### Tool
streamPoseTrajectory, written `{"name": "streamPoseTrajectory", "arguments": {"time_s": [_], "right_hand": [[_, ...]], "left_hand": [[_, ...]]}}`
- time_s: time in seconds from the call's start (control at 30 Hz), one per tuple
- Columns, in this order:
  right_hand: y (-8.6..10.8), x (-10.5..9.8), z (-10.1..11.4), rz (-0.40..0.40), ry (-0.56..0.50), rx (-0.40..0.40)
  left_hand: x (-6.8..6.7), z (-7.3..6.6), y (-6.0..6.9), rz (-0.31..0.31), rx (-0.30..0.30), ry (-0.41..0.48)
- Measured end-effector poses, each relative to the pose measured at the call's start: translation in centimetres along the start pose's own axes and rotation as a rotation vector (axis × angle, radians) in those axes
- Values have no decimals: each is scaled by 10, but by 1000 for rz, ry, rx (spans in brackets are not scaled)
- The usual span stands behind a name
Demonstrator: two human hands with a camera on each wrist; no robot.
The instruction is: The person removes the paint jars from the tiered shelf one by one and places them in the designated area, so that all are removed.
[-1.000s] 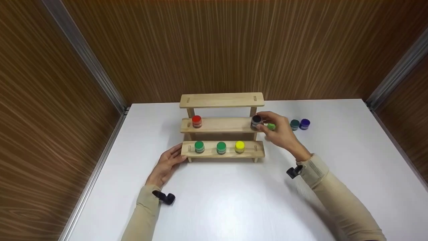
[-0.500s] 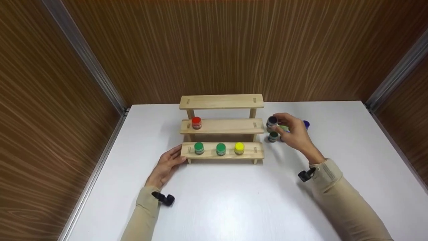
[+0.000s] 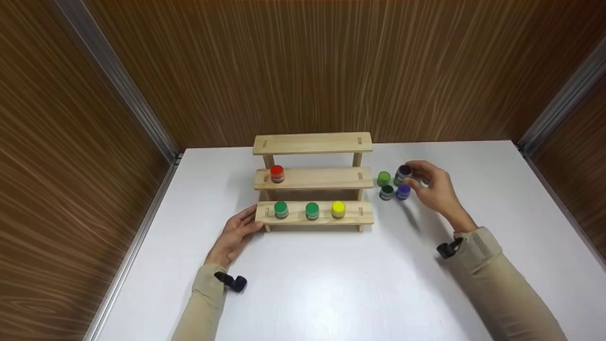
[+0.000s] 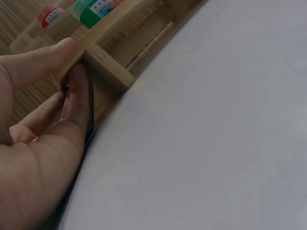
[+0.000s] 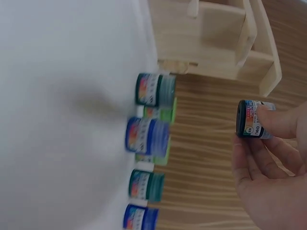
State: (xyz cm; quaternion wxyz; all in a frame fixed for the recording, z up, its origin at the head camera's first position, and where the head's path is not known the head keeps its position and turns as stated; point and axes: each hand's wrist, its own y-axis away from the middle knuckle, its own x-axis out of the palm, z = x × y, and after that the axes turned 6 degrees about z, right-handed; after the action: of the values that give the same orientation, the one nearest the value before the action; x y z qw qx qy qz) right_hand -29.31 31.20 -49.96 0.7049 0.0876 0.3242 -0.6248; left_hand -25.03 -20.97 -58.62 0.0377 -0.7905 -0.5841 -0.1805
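A three-tier wooden stand (image 3: 313, 178) is on the white table. My left hand (image 3: 233, 235) grips the left end of its lowest board, thumb (image 4: 45, 62) on top and fingers underneath. Two green-capped paint jars (image 3: 312, 211) and a yellow-capped one (image 3: 338, 209) stand on that board; a red-capped jar (image 3: 277, 174) is on the middle tier. To the right of the stand, my right hand (image 3: 436, 189) pinches a black-capped paint jar (image 5: 256, 119) between thumb and fingers. In the right wrist view, this jar is lifted, apart from the jars on the table.
Beside the stand are a light green jar (image 3: 383, 178), a dark green jar (image 3: 386, 192) and a purple-capped jar (image 3: 403, 191). The right wrist view also shows another green jar (image 5: 146, 185) and a blue one (image 5: 140, 217). A wood-grain panel (image 3: 312, 66) rises behind.
My right hand has carried the black-capped jar rightward, from over the middle tier to above the loose jars. The left hand keeps its grip on the stand.
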Motion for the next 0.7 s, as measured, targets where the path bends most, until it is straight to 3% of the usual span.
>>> {"name": "streamPoseTrajectory", "arguments": {"time_s": [0.3,0.7], "right_hand": [[6,-10,-17,-32,5,-14],[13,-21,-38,6,44,74]], "left_hand": [[0,-1,1,14,8,12],[0,0,1,10,6,13]]}}
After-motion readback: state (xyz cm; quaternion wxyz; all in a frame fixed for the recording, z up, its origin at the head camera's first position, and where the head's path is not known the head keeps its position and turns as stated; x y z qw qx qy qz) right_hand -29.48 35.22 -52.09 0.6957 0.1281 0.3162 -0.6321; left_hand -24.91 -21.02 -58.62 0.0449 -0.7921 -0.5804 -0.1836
